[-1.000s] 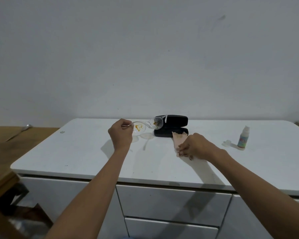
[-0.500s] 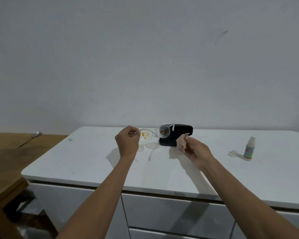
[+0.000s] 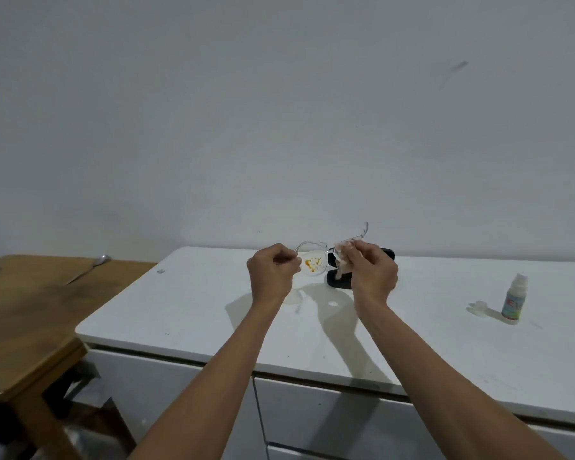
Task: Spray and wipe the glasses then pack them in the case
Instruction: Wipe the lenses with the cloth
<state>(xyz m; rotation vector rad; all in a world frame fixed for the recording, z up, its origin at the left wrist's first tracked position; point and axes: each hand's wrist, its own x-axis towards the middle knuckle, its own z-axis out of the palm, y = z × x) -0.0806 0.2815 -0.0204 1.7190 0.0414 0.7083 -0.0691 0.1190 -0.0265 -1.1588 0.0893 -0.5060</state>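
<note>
Clear-framed glasses (image 3: 314, 265) hang in the air above the white cabinet top (image 3: 193, 307). Orange-yellow stains mark the left lens. My left hand (image 3: 273, 275) pinches the left temple arm. My right hand (image 3: 370, 272) holds a pale pink cloth (image 3: 342, 265) pressed over the right lens, which it hides. The other temple arm sticks up above that hand. The black glasses case (image 3: 341, 282) lies behind my right hand, mostly covered. A small white spray bottle (image 3: 514, 300) stands upright far right, its clear cap (image 3: 478, 307) beside it.
A wooden table (image 3: 24, 327) adjoins the cabinet on the left, with a metal spoon (image 3: 90, 265) lying on it. Drawers (image 3: 329, 413) run under the cabinet top. A plain grey wall stands behind.
My right hand lifted the cloth off the cabinet top and brought it up onto the right lens. My left hand kept the glasses raised and turned them slightly.
</note>
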